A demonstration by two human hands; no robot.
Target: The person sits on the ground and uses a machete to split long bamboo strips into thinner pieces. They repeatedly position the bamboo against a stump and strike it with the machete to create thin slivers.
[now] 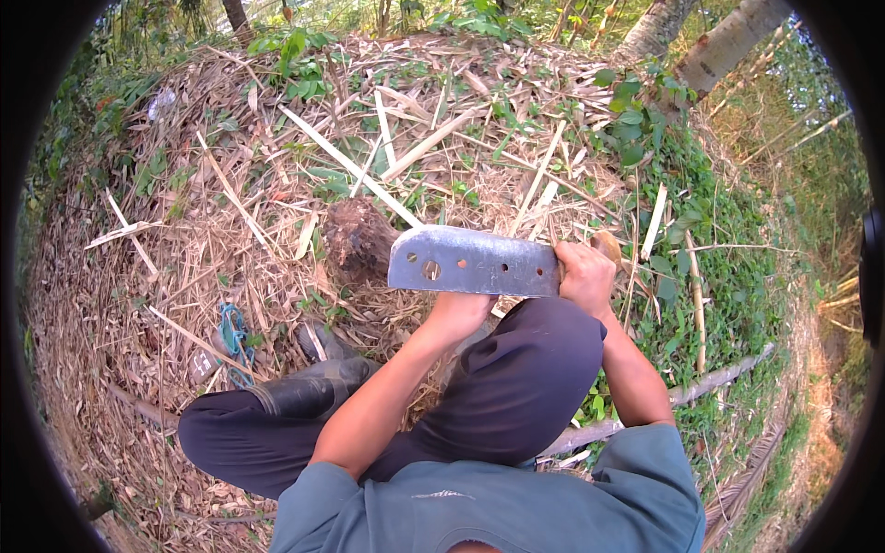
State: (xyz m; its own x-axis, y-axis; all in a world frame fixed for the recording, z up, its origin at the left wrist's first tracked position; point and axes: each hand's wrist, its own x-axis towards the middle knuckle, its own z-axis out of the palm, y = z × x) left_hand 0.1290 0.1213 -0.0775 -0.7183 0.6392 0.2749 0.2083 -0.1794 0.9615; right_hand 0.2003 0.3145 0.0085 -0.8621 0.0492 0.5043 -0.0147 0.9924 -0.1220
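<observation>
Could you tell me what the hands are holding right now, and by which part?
The right hand grips a broad metal chopping blade by its wooden handle. The left hand sits just under the blade; whether it holds anything cannot be told.

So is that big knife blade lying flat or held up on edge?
Up on edge: the blade shows its broad holed side, gripped at the handle by the right hand.

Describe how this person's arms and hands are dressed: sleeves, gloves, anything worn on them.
Both hands are bare: no gloves, and no rings or watch can be made out. The left hand and right hand lead back along bare forearms to short sleeves of a grey-blue shirt, which end near the elbows. The sleeves are plain, without visible markings.
</observation>
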